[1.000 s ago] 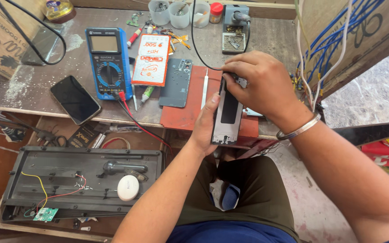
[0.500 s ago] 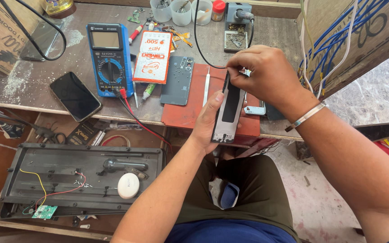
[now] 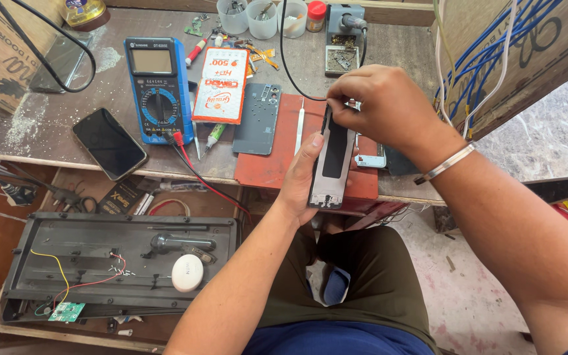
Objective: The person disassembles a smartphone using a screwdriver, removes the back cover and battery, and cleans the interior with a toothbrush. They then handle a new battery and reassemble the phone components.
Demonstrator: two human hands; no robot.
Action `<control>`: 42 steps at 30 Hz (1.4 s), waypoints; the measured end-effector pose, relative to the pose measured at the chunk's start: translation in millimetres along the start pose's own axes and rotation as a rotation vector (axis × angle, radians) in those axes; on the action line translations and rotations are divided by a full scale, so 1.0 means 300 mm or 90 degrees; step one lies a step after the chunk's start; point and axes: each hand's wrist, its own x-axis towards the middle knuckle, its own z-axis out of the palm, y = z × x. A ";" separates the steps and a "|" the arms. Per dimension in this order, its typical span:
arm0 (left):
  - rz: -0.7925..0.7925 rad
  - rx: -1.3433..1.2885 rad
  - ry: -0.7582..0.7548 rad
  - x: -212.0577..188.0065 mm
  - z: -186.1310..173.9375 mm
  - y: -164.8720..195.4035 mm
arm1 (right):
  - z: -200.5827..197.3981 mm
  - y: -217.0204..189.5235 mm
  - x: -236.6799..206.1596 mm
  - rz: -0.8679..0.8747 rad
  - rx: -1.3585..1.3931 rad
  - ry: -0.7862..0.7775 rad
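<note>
Dusty workbench (image 3: pixel 389 49) fills the top of my view, with a red mat (image 3: pixel 277 144) at its front edge. My left hand (image 3: pixel 300 181) holds a phone frame (image 3: pixel 332 158) upright over that mat; the thumb lies along its left side and the other fingers are behind it, so the grip is closed on it. My right hand (image 3: pixel 382 108) is at the top end of the frame, fingers pinched narrow there. I cannot tell if something small is between the fingertips. A metal bangle (image 3: pixel 445 164) sits on the right wrist.

Just left of my left hand a white tool (image 3: pixel 300 131) lies on the mat, and beside it a grey back cover (image 3: pixel 258 118). Further left are an orange packet (image 3: pixel 221 85), a blue multimeter (image 3: pixel 156 85) and a dark phone (image 3: pixel 108 143). Behind my right hand stand a soldering station (image 3: pixel 343 33) and clear cups (image 3: pixel 248 14). Below my left arm an opened black case (image 3: pixel 100 263) lies with a white round thing (image 3: pixel 187 273) on it.
</note>
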 end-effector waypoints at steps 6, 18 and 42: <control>0.009 -0.019 -0.030 0.002 -0.011 -0.007 | 0.021 -0.004 0.000 0.145 0.147 0.030; 0.002 0.022 -0.011 -0.002 -0.007 0.002 | -0.003 0.009 0.005 0.031 0.089 -0.016; -0.026 0.003 -0.021 0.006 -0.026 -0.011 | 0.099 -0.001 -0.035 0.179 0.156 0.155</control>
